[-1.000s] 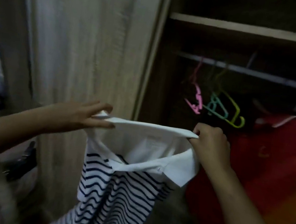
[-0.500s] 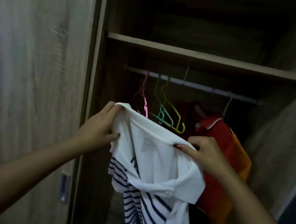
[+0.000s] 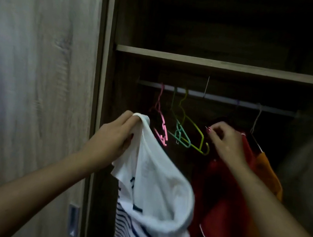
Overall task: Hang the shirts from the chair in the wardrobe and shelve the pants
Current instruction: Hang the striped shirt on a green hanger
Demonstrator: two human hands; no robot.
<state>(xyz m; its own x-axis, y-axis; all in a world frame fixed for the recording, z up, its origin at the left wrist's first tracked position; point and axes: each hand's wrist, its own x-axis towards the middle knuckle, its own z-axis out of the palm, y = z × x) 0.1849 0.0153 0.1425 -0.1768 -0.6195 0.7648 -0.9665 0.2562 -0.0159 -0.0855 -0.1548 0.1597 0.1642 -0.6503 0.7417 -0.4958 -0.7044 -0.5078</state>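
Left hand [image 3: 116,138] fingers pinching striped shirt [image 3: 153,187] collar. Right hand [image 3: 223,142], fingers curled, empty, just right of yellow hanger [image 3: 194,130]; nearer hand.

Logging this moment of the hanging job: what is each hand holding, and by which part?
The left hand grips the striped shirt by its white collar edge. The right hand holds nothing.

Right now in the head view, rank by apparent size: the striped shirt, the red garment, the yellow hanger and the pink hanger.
1. Striped shirt and red garment: about alike, both partly hidden, and the shirt is nearer the camera, so no ranking.
2. Yellow hanger.
3. Pink hanger, seen more edge-on, so it may only look smaller.
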